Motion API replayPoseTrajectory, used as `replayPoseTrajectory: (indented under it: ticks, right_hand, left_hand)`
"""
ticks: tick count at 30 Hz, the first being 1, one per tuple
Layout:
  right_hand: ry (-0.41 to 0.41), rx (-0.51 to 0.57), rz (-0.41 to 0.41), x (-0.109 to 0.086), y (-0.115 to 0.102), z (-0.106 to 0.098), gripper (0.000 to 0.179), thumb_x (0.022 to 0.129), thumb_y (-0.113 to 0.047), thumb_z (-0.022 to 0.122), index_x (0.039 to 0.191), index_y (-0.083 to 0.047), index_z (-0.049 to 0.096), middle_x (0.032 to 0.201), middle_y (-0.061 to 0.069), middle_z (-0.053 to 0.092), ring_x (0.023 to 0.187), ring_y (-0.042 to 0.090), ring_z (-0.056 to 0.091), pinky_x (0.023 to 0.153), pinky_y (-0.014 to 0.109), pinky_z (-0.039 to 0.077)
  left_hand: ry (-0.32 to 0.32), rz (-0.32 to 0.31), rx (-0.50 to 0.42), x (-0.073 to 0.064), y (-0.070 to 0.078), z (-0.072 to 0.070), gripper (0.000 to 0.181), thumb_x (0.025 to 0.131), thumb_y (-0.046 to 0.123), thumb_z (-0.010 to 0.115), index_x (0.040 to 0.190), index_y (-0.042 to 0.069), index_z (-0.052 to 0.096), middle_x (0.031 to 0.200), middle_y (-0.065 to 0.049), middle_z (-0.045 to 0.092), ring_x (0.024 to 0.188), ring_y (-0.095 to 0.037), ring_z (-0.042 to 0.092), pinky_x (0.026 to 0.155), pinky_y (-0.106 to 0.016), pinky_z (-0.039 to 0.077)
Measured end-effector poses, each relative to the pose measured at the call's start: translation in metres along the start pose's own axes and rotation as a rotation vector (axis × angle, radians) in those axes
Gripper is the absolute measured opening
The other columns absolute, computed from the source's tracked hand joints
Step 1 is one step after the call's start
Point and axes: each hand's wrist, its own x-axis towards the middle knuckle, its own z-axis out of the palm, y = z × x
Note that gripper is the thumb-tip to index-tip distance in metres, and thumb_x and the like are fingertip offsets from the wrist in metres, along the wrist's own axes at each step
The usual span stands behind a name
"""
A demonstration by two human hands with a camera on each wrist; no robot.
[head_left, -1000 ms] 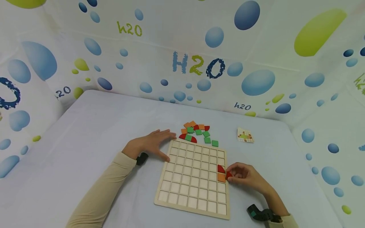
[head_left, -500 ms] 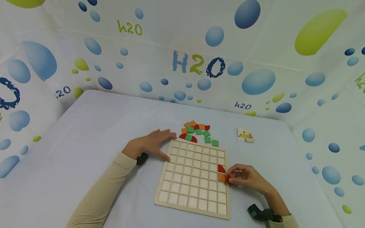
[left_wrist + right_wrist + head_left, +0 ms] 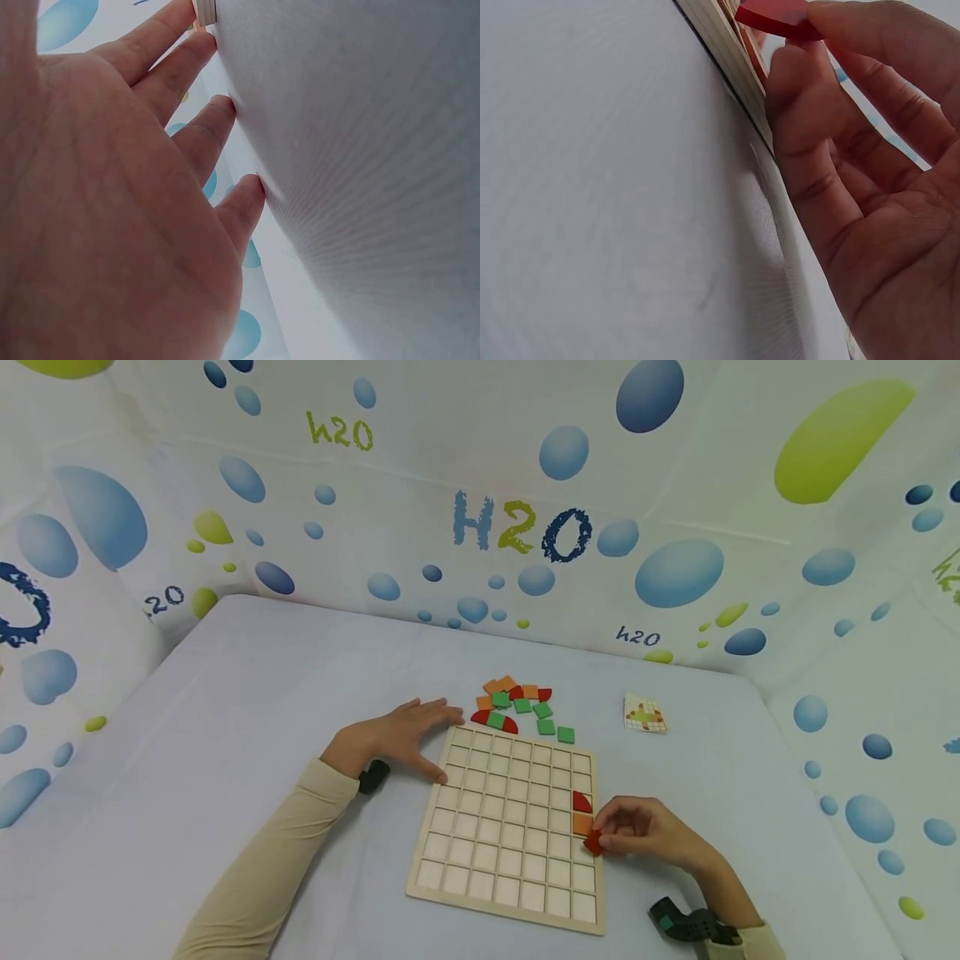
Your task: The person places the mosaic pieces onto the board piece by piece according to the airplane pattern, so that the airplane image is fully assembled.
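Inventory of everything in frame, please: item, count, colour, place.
Flat wooden grid board: 1, pale, on table
Red quarter-round tile: 1, red, in board's right column
Orange square tile: 1, orange, next cell nearer the person
Flat red tile: 1, red, over board's right edge
Loose red quarter-round tiles: 4 visible, red, beyond board
Loose green square tiles: 6 visible, green, same cluster
Loose orange square tiles: 4 visible, orange, same cluster
Small printed card: 1, multicoloured, far right
Table: 1, whitish, under everything
Printed backdrop: 1, white/blue/green, behind table
Wrist devices: 2, black, one per wrist
Sleeves: 2, beige, both arms
Left hand: 1, at board's far-left corner
Right hand: 1, pinching flat red tile
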Motion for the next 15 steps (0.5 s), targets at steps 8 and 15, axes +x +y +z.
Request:
replayPoseTrajectory:
  ticks: [8,15]
  right_hand:
    - [0.004,-0.046,-0.032,0.0030,0.0000,0.0042,0.016,0.088,0.006,0.066,0.103,-0.001,0.064,0.088,0.001,0.065,0.071,0.007,0.056,0.055,0.023,0.050]
    - [0.009,-0.094,-0.013,0.0045,0.0003,0.0060,0.014,0.087,0.003,0.069,0.099,-0.003,0.065,0.083,0.005,0.062,0.067,0.007,0.052,0.052,0.023,0.046]
  left_hand:
    - [0.003,0.013,0.012,0.0015,0.0008,-0.0007,0.086,0.075,0.042,0.082,0.143,0.007,0.044,0.155,-0.014,0.034,0.147,-0.038,0.017,0.118,-0.059,0.009]
    - [0.001,0.003,0.010,0.0024,0.0004,-0.0003,0.085,0.075,0.043,0.082,0.143,0.008,0.044,0.155,-0.013,0.034,0.148,-0.036,0.017,0.118,-0.057,0.008]
